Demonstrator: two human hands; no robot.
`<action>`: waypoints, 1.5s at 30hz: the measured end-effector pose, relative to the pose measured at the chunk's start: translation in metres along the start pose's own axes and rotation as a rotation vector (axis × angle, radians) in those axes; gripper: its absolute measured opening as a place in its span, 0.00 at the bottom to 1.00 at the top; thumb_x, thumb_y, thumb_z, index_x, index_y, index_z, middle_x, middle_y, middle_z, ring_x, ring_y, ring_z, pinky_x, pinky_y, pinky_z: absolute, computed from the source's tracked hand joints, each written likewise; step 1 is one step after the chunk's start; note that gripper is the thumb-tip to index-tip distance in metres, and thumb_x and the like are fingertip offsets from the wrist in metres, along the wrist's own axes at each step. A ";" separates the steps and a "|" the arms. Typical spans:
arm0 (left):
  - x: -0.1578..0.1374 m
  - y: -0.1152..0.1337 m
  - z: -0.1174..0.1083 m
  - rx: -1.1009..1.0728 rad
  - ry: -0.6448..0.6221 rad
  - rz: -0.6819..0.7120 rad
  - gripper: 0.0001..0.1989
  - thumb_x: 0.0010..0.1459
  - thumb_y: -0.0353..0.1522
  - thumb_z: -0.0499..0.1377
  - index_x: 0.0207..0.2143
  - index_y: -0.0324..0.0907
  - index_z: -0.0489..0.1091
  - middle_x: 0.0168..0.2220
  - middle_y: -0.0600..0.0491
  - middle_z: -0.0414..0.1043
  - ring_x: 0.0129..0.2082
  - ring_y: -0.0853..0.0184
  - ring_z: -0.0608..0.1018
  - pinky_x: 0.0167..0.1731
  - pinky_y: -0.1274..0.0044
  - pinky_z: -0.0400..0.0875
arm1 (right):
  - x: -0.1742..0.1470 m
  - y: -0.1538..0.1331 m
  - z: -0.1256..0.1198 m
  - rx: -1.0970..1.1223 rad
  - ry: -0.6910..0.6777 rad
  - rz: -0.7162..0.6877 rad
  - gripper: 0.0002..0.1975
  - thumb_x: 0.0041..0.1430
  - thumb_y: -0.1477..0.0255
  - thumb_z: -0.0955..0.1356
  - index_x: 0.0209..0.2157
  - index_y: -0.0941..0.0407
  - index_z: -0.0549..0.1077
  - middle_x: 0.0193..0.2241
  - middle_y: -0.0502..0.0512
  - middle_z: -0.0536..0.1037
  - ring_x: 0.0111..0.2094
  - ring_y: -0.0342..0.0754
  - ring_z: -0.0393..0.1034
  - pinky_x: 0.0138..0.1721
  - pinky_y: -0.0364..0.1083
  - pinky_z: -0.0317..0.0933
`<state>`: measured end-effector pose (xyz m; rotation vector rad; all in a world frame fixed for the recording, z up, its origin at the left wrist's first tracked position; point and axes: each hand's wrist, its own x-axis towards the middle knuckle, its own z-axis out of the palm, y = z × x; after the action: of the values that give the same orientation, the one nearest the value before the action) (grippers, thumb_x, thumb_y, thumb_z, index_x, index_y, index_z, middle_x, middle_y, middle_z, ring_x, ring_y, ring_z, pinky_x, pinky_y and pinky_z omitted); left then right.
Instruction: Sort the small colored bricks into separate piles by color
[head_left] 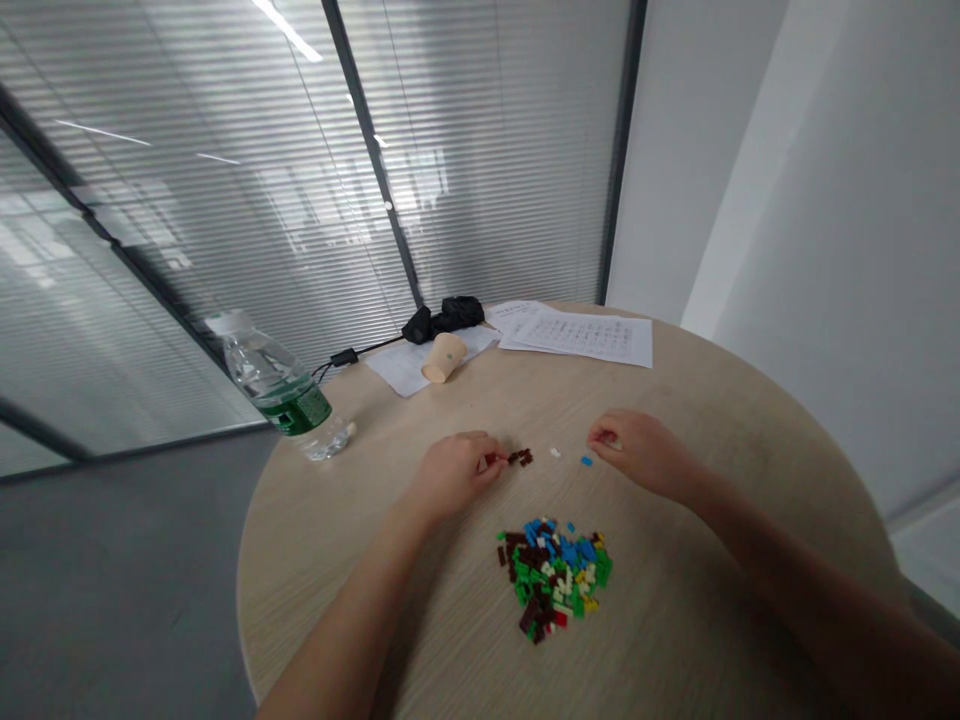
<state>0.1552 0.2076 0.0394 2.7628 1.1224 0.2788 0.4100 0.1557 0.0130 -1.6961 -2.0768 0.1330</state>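
Observation:
My left hand (456, 473) rests on the table with thumb and fingers pinched at the left end of a small cluster of dark brown toy bricks (526, 457); a brown brick seems to be at its fingertips. My right hand (643, 452) is closed in a pinch, just above and right of a single blue brick (586, 461); whatever its fingertips hold, if anything, is too small to make out. Between the hands lies a small white piece (555, 453). Closer to me is a mixed pile of bricks (551, 578) in brown, green, blue, yellow, white and red.
On the round wooden table (322, 560), a clear bottle with a green label (296, 405) stands at the left edge. A paper cup (443, 358) lies on its side near a black bundle (459, 313) with a cable. Printed sheets (581, 335) lie at the back.

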 end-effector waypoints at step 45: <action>-0.003 0.004 -0.009 -0.107 -0.029 -0.004 0.10 0.57 0.32 0.52 0.34 0.42 0.73 0.31 0.54 0.73 0.28 0.70 0.71 0.28 0.79 0.60 | -0.004 -0.013 0.002 0.138 0.058 -0.077 0.05 0.47 0.77 0.67 0.29 0.57 0.74 0.27 0.52 0.76 0.29 0.45 0.68 0.31 0.42 0.57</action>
<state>0.1543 0.2033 0.0489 2.6626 1.0731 0.2883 0.3980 0.1490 0.0147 -1.5194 -2.0375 0.1959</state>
